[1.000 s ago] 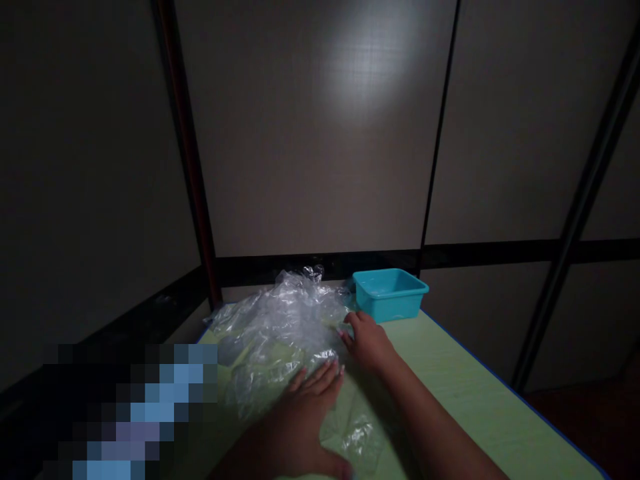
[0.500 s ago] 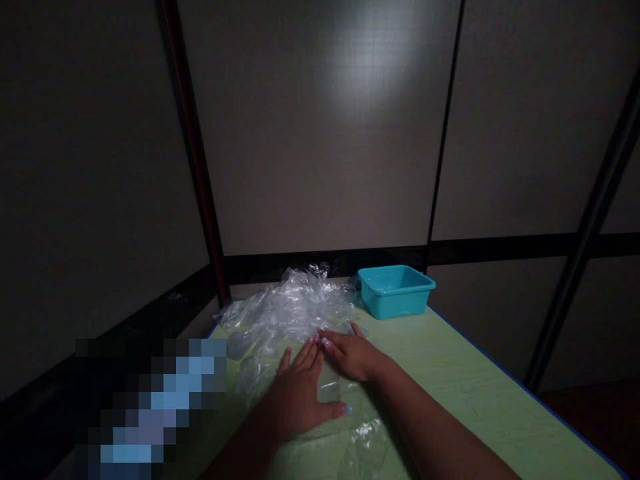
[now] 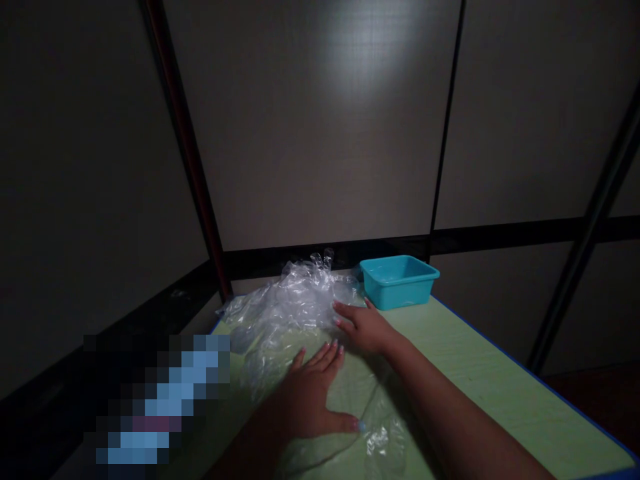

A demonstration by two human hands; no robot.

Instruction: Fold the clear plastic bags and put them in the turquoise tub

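My left hand [image 3: 313, 397] lies flat with its fingers and thumb spread, pressing on a sheet of clear plastic film [image 3: 345, 393] on the table. Farther off and to the right, my right hand [image 3: 367, 328] has its fingers apart. Its fingertips are at the near right edge of a crumpled heap of clear plastic [image 3: 305, 293], and I cannot tell whether they touch it. More wrinkled plastic [image 3: 383, 437] lies below the left thumb, between the forearms.
A turquoise plastic basin [image 3: 400, 293] stands at the back right of the green table [image 3: 480, 373], which has a blue edge. Behind it rise dark-framed panels [image 3: 320, 167]. A blurred patch [image 3: 175, 387] hides something at the lower left.
My right hand has moved away from my left fingertips, forward and right toward the plastic heap. The left hand stays flat, its thumb slightly farther right. The view has shifted slightly.
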